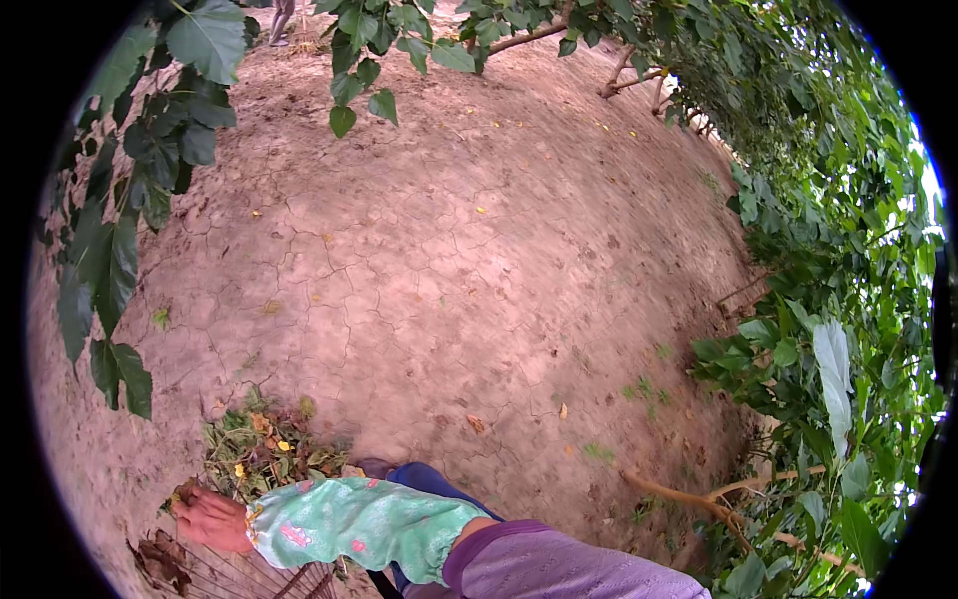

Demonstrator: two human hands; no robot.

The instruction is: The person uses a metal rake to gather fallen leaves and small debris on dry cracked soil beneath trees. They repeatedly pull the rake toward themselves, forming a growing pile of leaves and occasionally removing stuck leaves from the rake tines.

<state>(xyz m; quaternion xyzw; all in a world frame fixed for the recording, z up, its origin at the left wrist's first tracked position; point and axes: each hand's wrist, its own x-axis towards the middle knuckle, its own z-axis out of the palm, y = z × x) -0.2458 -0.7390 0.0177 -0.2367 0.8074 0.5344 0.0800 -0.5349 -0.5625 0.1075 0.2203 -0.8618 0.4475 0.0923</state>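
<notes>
My right hand (pixel 212 518) reaches down at the lower left, its arm in a green patterned sleeve cover (pixel 359 524) and a purple sleeve. Its fingers are bent over some leaves at the edge of a pile of cut weeds and dry leaves (pixel 262 449); whether they grip any is unclear. Just below the hand spread the thin tines of a leaf rake (pixel 217 573), with brown dry leaves (pixel 163 560) caught at their tips. My left hand is out of view.
Cracked bare soil (pixel 449 262) with scattered leaves stretches ahead. Leafy branches (pixel 823 374) line the right side, and more foliage (pixel 112 247) hangs at the left. A low branch (pixel 673 494) lies at the lower right. Another person's legs (pixel 281 22) show at the top.
</notes>
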